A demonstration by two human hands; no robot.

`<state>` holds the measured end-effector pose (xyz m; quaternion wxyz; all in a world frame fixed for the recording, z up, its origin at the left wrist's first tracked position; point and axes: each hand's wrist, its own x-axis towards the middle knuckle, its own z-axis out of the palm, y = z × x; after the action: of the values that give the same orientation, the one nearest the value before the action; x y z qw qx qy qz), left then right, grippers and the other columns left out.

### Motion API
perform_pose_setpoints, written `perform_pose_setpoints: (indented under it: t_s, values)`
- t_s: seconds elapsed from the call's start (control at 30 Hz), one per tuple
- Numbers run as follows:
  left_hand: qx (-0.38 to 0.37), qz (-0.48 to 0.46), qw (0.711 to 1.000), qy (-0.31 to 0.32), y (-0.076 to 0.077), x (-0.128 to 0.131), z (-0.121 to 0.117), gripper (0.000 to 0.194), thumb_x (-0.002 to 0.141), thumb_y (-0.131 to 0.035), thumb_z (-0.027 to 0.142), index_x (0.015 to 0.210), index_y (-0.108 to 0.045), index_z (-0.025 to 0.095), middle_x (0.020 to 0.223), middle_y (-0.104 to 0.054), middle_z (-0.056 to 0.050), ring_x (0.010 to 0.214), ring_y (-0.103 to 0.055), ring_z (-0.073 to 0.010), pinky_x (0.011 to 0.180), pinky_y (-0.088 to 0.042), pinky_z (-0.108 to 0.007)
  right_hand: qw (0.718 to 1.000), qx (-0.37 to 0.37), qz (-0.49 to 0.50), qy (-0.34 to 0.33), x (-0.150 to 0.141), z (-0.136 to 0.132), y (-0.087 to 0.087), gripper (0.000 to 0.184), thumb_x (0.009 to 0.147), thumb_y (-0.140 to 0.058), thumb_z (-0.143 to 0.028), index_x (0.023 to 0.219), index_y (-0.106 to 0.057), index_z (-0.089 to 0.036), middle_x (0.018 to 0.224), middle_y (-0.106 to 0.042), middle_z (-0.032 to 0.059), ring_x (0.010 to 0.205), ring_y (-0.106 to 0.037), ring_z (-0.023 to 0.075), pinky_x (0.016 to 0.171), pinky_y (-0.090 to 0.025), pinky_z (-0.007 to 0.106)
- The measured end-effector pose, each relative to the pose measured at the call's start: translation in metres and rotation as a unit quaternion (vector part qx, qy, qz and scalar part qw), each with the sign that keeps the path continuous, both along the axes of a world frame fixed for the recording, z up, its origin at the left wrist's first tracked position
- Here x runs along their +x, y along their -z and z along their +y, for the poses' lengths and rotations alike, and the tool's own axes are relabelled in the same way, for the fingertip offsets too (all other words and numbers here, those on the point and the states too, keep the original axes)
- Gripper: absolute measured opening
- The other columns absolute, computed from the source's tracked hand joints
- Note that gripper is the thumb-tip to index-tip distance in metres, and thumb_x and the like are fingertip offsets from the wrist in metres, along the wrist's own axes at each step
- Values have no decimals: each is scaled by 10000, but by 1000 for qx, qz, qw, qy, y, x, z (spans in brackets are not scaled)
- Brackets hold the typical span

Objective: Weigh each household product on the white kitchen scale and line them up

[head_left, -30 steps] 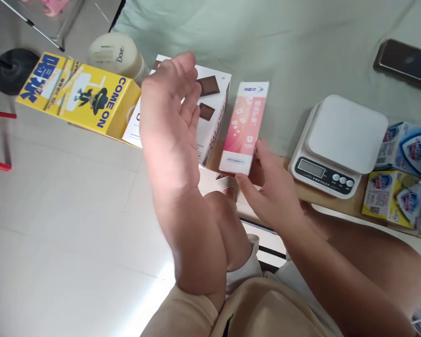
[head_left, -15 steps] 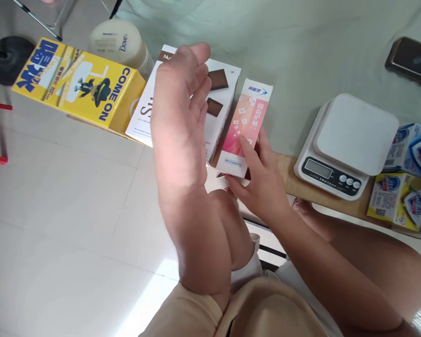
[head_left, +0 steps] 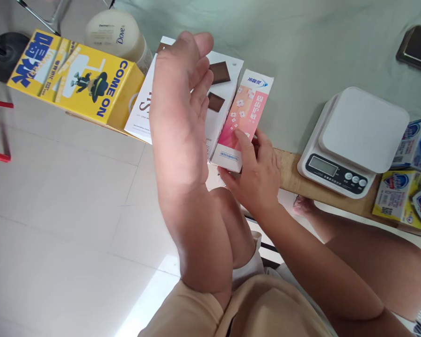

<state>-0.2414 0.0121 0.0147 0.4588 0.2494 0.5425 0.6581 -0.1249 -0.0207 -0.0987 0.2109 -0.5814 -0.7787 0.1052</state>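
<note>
Pink box is partly hidden; the right hand seemingly grips it.

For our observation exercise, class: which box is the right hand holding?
The slim pink box, between the white box with brown squares and the scale. It alone is pink and held by the right hand.

The slim pink box has white ends, white flowers and blue writing at its far end. It is closed and lies slanted, printed face up, its near end held in the right hand. Just to its left there lies the larger white box, also slanted, with brown chocolate squares on its face; the left hand hides its middle part.
</note>
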Motion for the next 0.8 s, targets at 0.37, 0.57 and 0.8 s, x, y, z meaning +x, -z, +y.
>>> perform_pose_setpoints:
  t_s: [0.37, 0.57, 0.8]
  values:
    - [-57, 13, 998, -28, -7, 5, 6, 470, 1100, -147, 309, 991, -593, 203, 1349, -645, -21, 1385, -617, -143, 1257, -486, -318, 997, -39, 63, -4, 3, -3, 5, 814, 841, -731, -445, 1558, -367, -314, 1662, -349, 208, 1427, -517, 448, 1144, -446, 696]
    - [132, 3, 991, 29, -15, 20, -6, 517, 1087, -218, 470, 985, -650, 205, 1277, -603, -1, 1419, -591, -169, 1217, -513, -304, 959, 62, 228, -158, 56, -12, -28, 526, 929, -587, -237, 1438, -453, -214, 1351, -671, 150, 1305, -636, 273, 1070, -589, 492]
    - [192, 14, 936, 295, -1, 88, 8, 294, 907, -710, 512, 1012, -725, 237, 1051, -748, 6, 1081, -722, -184, 1045, -587, -322, 946, 59, 275, -164, 174, -29, -123, 371, 854, -686, -154, 1213, -659, -242, 1047, -758, 59, 975, -729, 201, 768, -661, 353]
